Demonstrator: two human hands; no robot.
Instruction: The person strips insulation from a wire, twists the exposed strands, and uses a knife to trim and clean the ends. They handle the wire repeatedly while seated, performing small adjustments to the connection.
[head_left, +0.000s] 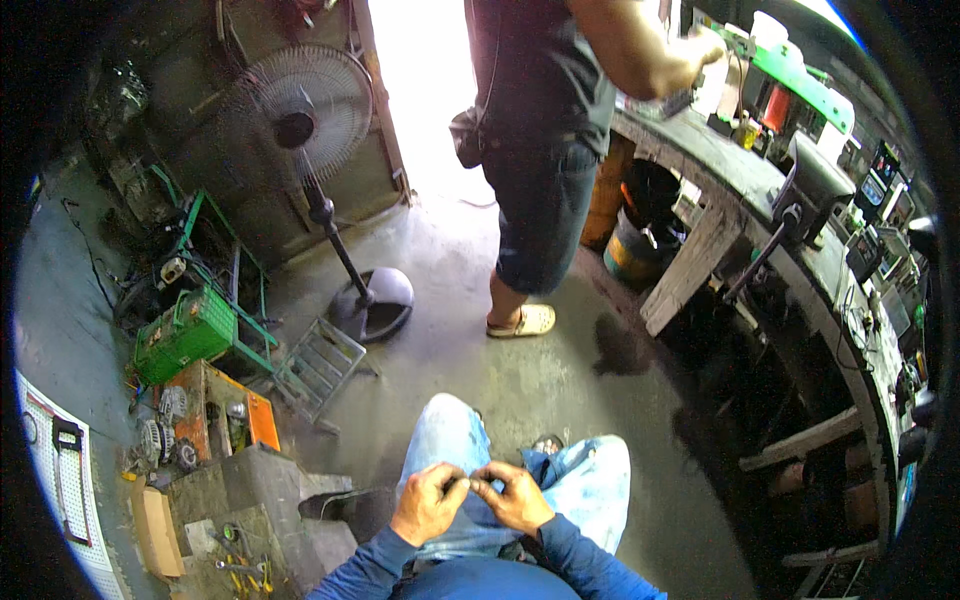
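Observation:
My left hand [428, 503] and my right hand [514, 498] meet above my lap, over my light blue jeans [590, 485]. Fingers and thumbs of both are closed in a pinch, with the fingertips almost touching. Whatever sits between them is too small and dark to make out. Dark blue sleeves cover my forearms.
Left stands a bench [285, 490] with pliers [240, 572], beside a wooden box [205, 400] and a green crate [185, 335]. A metal step stool [320, 368] and pedestal fan [335, 240] are ahead. A person [545, 150] stands at the cluttered right-hand workbench [690, 150], above a bucket [635, 245].

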